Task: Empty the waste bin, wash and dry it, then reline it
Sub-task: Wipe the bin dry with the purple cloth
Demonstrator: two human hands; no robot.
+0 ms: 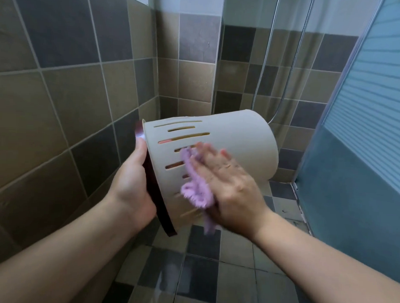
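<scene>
A beige plastic waste bin (235,139) with slots in its side is held in the air on its side, its base pointing away to the right. Its dark brown rim ring (156,199) faces me on the left. My left hand (132,185) grips that rim, thumb on top. My right hand (229,186) presses a crumpled purple cloth (195,189) flat against the bin's slotted side with straight fingers. The hand and cloth are motion-blurred. The bin's inside is hidden.
I stand in a tiled shower corner with brown and grey wall tiles (60,101). A metal shower hose (265,69) hangs behind the bin. A frosted blue glass panel (365,134) stands at the right. The tiled floor (201,276) looks wet.
</scene>
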